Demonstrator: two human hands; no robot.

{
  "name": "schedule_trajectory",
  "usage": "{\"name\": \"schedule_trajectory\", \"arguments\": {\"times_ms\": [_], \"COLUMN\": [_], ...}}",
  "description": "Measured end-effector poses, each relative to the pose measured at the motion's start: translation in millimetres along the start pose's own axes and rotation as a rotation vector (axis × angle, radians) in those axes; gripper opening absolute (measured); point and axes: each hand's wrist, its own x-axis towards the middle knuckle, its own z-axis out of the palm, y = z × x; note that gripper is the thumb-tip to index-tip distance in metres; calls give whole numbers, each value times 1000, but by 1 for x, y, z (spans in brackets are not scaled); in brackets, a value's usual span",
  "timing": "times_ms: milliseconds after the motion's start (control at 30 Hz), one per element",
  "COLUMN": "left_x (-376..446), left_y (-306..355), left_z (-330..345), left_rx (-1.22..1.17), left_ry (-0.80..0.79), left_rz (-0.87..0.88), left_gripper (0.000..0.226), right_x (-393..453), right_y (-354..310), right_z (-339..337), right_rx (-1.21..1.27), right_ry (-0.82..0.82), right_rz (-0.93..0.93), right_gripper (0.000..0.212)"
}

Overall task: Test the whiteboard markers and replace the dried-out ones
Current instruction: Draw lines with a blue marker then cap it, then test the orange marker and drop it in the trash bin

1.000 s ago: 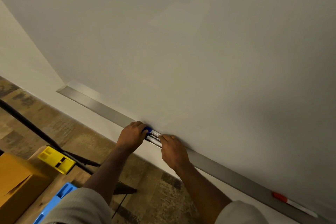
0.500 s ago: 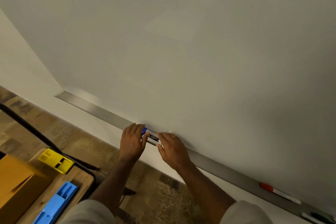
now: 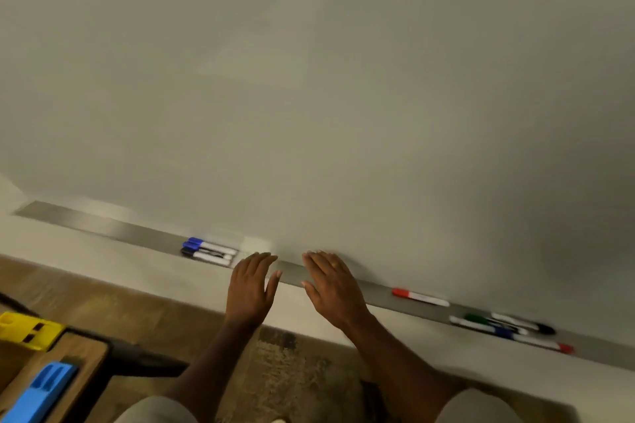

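Note:
A group of three markers (image 3: 208,251), two with blue caps and one with a black cap, lies side by side on the grey metal tray (image 3: 103,226) under the whiteboard (image 3: 309,79). My left hand (image 3: 251,287) hovers just right of them, fingers straight, holding nothing. My right hand (image 3: 331,283) is beside it, also flat and empty, over the tray's front edge. Further right on the tray lie a red-capped marker (image 3: 420,297) and a cluster of green, black, blue and red markers (image 3: 508,328).
A wooden table corner (image 3: 82,364) at the lower left carries a yellow plastic piece (image 3: 27,330) and a blue plastic piece (image 3: 41,391). Patterned flooring (image 3: 292,371) lies below the white wall strip.
Both hands have let go of the three markers and moved right along the tray with fingers spread. The view has shifted right, showing more markers at the right end.

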Motion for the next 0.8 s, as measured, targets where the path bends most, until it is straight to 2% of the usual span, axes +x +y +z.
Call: {"name": "schedule_trajectory", "arguments": {"times_ms": [233,400,500,600,700,800], "left_x": [22,31,30,31,31,32], "left_y": [132,203,228,241,243,240], "left_z": [61,108,134,153,171,182], "left_rx": [-100,-28,61,175,288,357], "left_ry": [-153,-328,-403,-453,-477,-481], "left_rz": [297,500,563,581,590,627], "left_gripper": [41,33,22,23,22,25], "right_x": [-103,-180,-203,-212,-213,-208], "right_y": [102,162,186,204,218,228], "right_z": [-55,-68,-77,-82,-81,-78], "right_rx": [-112,-213,-238,-239,-232,-225], "right_ry": [-4,-31,-60,-100,-167,-208], "right_rz": [199,339,427,491,526,511], "right_gripper": [41,31,27,20,26,23]}}
